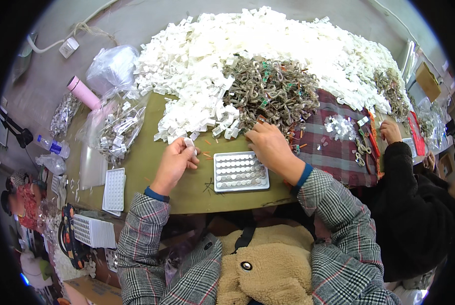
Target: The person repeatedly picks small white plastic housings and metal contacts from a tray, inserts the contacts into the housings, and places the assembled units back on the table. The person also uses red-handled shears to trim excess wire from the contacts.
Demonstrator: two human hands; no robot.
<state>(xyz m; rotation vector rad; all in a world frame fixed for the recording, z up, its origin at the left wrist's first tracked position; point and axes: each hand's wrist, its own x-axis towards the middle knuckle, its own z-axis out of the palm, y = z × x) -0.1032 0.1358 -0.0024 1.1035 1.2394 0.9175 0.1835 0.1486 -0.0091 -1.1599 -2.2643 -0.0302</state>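
Note:
My left hand [172, 165] pinches a small white plastic case [189, 143] between thumb and fingers, just left of a shallow white tray [216, 189]. Rows of round silver discs [240, 171] resembling button cells fill much of that tray. Over the tray's upper right corner reaches my right hand [272, 148], its fingertips closed at the near edge of a heap of coiled grey-brown wires [273, 91]. What those fingertips grip, if anything, is too small to make out. A few orange slips [206, 154] lie between my hands.
A large mound of white plastic cases [187, 66] covers the table's far side. At left are a pink bottle [83, 92], a filled clear bag [118, 129] and stacked white trays [114, 189]. A co-worker's hand [390, 131] is at right, beyond a plaid cloth [334, 152].

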